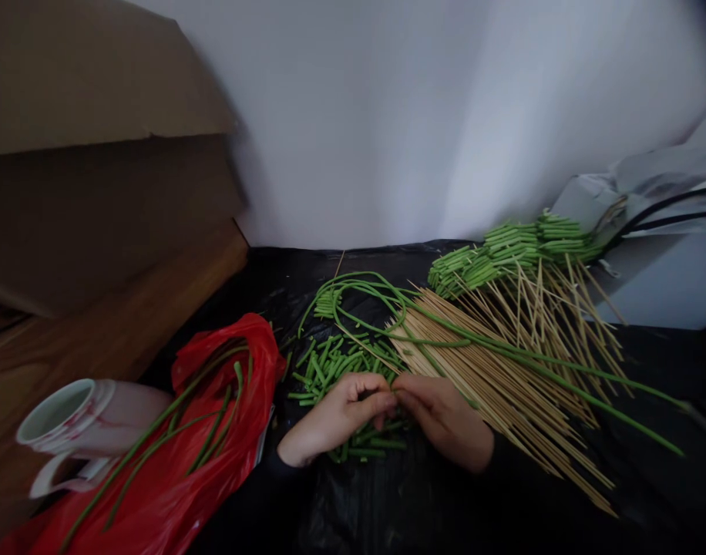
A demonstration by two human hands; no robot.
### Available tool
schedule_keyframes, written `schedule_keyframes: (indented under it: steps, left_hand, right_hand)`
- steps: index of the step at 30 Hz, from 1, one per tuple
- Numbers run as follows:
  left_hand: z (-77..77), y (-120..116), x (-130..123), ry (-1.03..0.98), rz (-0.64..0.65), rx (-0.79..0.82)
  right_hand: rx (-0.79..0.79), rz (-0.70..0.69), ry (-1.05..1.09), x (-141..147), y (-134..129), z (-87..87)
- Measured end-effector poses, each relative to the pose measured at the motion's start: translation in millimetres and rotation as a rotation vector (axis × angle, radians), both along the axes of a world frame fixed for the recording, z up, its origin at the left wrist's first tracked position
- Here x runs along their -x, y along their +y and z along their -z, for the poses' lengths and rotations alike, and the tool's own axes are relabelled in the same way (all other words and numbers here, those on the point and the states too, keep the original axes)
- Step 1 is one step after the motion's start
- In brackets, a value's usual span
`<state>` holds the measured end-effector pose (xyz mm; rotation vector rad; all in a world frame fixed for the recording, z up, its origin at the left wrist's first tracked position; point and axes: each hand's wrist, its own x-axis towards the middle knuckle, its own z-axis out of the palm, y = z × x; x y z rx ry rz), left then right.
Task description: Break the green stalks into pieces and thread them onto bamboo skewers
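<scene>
My left hand (344, 412) and my right hand (445, 420) meet fingertip to fingertip over a pile of short cut green stems (335, 362). The fingers of both are pinched together around something small that I cannot make out. Long green stems (503, 347) curl behind my hands and stretch to the right, across a heap of thin wooden skewers (492, 385). Behind the heap lie skewers threaded with rows of green pieces (512, 247). A small threaded group (327, 303) lies beyond the loose pile.
At the left, a red plastic bag (214, 478) holds more long stems, beside a tipped white and pink pitcher (110, 416). A cardboard box (99, 154) stands behind. Black sheeting (364, 509) covers the work surface. A pale box (670, 277) is at the right.
</scene>
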<state>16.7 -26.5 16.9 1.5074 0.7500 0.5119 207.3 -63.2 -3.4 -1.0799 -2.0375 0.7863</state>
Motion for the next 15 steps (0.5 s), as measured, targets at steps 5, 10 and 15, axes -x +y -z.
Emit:
schedule_keyframes:
  steps: [5, 10, 15]
  left_hand:
    - [2.4, -3, -5, -0.312, -0.195, 0.197]
    - [9.1, 3, -5, -0.516, -0.27, 0.462]
    - [10.1, 7, -2, -0.582, -0.276, 0.666]
  right_hand:
    - [0.217, 0.037, 0.212, -2, 5, 1.1]
    - [0.088, 0.216, 0.109, -13, 15, 6.0]
    - [-0.155, 0.292, -0.094, -31, 27, 13.8]
